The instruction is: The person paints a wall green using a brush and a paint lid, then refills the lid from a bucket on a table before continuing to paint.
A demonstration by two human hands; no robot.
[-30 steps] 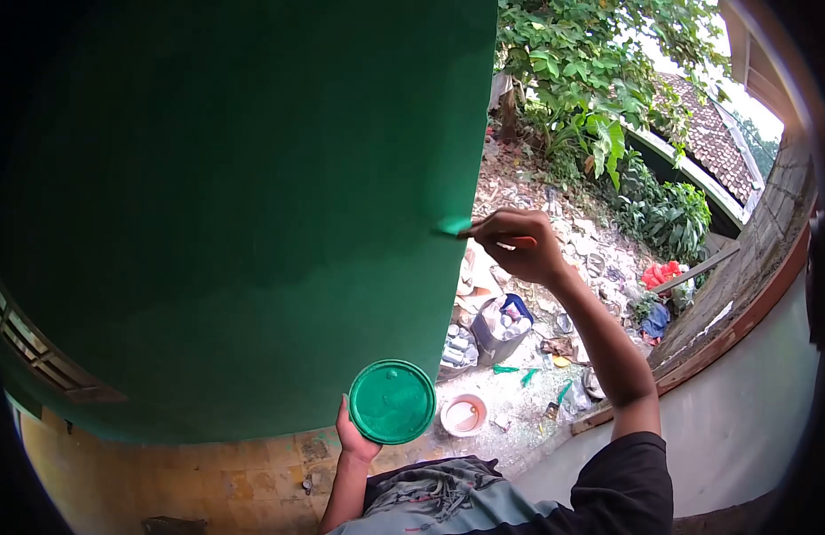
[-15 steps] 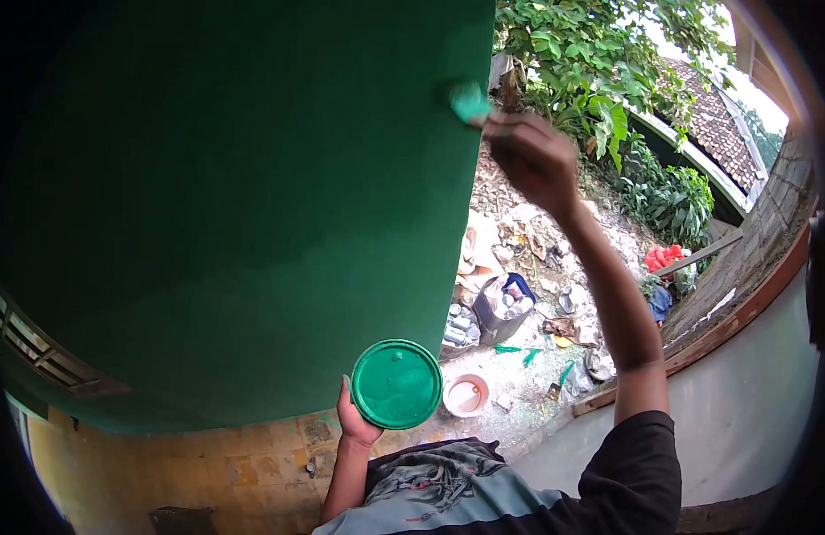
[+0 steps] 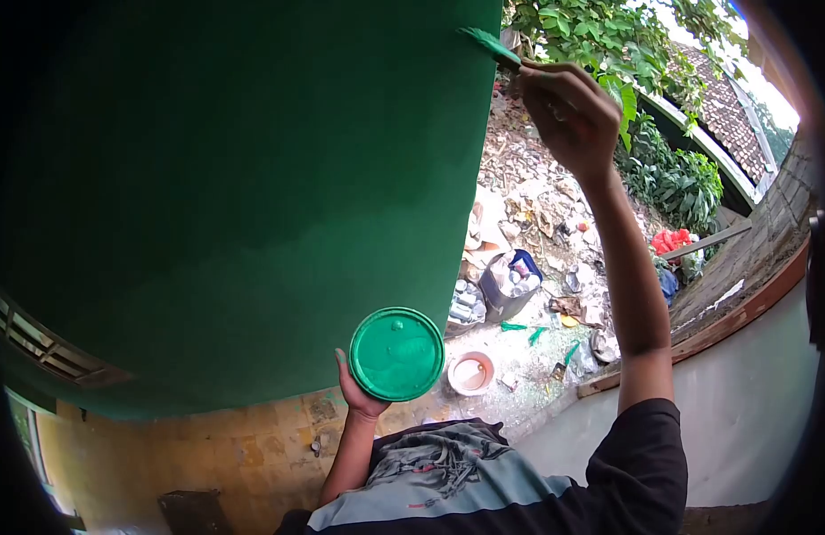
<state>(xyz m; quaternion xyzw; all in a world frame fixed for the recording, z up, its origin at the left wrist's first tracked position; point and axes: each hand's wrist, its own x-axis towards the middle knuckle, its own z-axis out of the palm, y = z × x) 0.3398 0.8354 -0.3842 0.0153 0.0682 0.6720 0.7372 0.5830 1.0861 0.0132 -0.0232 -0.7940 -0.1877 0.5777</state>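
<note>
My right hand [image 3: 577, 111] is raised, its fingers closed round the handle of a paintbrush [image 3: 489, 43]. The brush's bristles are coated in green paint and point left, over the upper right edge of the green wall [image 3: 368, 160]. Lower down, my left hand [image 3: 363, 392] holds up a round tub of green paint [image 3: 397, 355] from its left underside, thumb along the rim. Bright green paint with a small lump shows inside the tub. Across the wall, darker green above meets a slightly lighter green below in an uneven line.
Beyond the wall's right edge lies littered ground with a dark bin [image 3: 509, 285] of rubbish and a pinkish bucket [image 3: 470, 373]. Green leaves [image 3: 671, 183] and a tiled roof [image 3: 711, 107] stand behind. A low wall [image 3: 698, 392] runs along the right. A slatted vent [image 3: 47, 348] is at left.
My right hand has moved up and to the right with the paintbrush, whose bristles now show side-on. The paint tub sits slightly higher in view.
</note>
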